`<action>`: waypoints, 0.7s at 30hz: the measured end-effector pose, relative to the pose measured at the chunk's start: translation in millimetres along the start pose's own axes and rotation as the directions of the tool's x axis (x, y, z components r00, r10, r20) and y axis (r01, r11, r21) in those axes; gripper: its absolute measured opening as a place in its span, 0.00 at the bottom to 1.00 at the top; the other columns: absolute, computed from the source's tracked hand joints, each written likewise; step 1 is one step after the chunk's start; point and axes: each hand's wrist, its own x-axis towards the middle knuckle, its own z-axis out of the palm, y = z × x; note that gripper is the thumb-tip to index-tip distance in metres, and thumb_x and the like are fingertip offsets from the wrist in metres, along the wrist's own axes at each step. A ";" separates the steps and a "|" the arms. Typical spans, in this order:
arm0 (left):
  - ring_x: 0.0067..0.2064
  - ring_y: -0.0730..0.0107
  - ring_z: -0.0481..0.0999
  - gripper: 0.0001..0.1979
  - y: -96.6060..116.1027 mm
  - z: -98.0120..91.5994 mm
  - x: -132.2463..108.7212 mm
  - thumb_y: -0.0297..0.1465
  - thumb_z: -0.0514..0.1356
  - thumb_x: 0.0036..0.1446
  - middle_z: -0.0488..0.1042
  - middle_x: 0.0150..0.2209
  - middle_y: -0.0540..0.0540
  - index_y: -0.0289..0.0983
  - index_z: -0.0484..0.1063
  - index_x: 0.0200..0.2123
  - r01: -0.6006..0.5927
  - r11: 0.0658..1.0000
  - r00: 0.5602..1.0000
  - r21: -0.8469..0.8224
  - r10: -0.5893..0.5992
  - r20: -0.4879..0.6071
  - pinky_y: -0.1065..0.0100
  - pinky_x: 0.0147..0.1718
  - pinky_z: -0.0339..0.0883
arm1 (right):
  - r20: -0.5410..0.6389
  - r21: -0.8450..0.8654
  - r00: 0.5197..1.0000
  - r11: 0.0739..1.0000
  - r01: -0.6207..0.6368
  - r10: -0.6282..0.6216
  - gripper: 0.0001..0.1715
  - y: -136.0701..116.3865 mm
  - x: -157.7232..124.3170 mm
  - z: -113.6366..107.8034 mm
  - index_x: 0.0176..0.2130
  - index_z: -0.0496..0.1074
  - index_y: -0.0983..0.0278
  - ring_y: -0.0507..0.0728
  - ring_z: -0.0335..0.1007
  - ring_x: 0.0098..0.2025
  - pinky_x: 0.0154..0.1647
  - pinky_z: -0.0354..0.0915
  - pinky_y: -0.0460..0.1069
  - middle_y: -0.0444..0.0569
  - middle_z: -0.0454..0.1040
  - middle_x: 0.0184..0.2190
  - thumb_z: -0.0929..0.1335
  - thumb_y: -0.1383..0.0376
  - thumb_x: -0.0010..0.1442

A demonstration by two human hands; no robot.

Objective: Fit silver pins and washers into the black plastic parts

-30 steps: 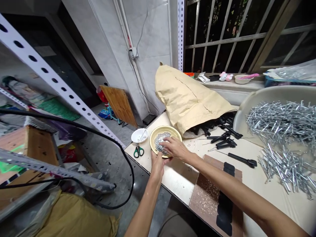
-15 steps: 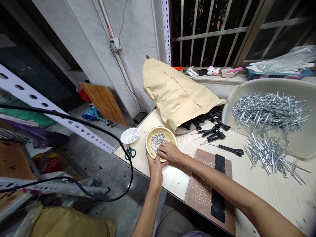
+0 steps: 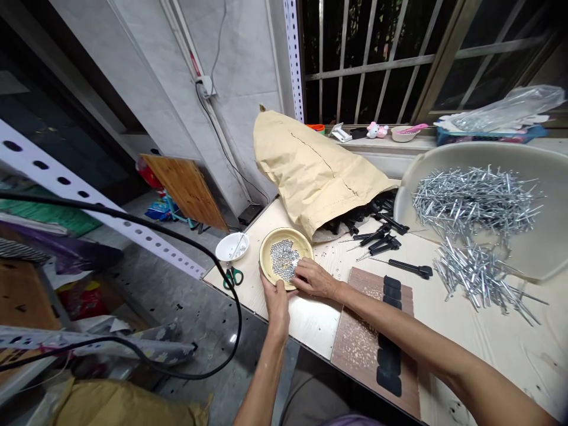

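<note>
Pale laminate covers the worktable (image 3: 319, 319) under a barred window (image 3: 377, 59), and near its left corner sits a gold dish (image 3: 266, 260), round, shallow and glossy. Far right of the dish, a big beige tub (image 3: 545, 248) spills thin metal rods (image 3: 479, 201). Behind the dish slumps a creased brown paper sack (image 3: 310, 171), with black-handled tools (image 3: 381, 239) trailing from its mouth. A speckled brown board (image 3: 359, 343) lies right of the dish, nearer the person. Just left of the dish are a small white bowl (image 3: 231, 247) and green-handled scissors (image 3: 233, 276). The left hand (image 3: 276, 299) clasps the dish's near rim, thumb over the edge. The right hand (image 3: 313, 278) reaches in, its fingers bent onto a heap of tiny silver pieces (image 3: 284, 260); whether they pinch one cannot be told. The dish looks thin, stiff and light, and is best steadied at the rim. The pieces seem hard, slick and quick to scatter, so a fingertip pinch suits them.
</note>
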 end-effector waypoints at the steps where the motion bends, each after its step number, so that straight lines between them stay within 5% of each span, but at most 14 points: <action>1: 0.49 0.62 0.71 0.37 0.7 -0.8 1.3 0.24 0.51 0.51 0.59 0.61 0.42 0.50 0.44 0.63 -0.003 1.000 1.000 -0.008 0.003 0.000 0.69 0.31 0.75 | -0.004 0.017 1.000 1.000 0.005 -0.005 0.14 -0.6 -1.0 -1.9 0.27 0.63 0.64 0.54 0.57 0.35 0.39 0.56 0.48 0.47 0.64 0.29 0.61 0.62 0.64; 13: 0.49 0.56 0.72 0.35 12.1 -4.4 40.1 0.22 0.55 0.47 0.61 0.59 0.42 0.49 0.53 0.58 0.027 0.981 0.999 -0.192 -0.022 0.027 0.55 0.33 0.76 | -0.112 0.154 0.993 0.988 -0.025 0.042 0.12 -1.6 -18.3 -24.2 0.28 0.63 0.64 0.54 0.60 0.35 0.38 0.62 0.50 0.47 0.63 0.29 0.62 0.62 0.63; 21: 0.45 0.55 0.74 0.32 2.3 -5.6 84.6 0.20 0.54 0.45 0.65 0.55 0.40 0.45 0.58 0.55 0.171 0.943 0.985 -0.286 -0.159 0.065 0.51 0.34 0.75 | -0.250 0.213 0.925 0.948 -0.236 0.287 0.08 -11.3 -68.4 -97.1 0.33 0.67 0.64 0.54 0.65 0.39 0.38 0.65 0.50 0.50 0.67 0.37 0.63 0.63 0.62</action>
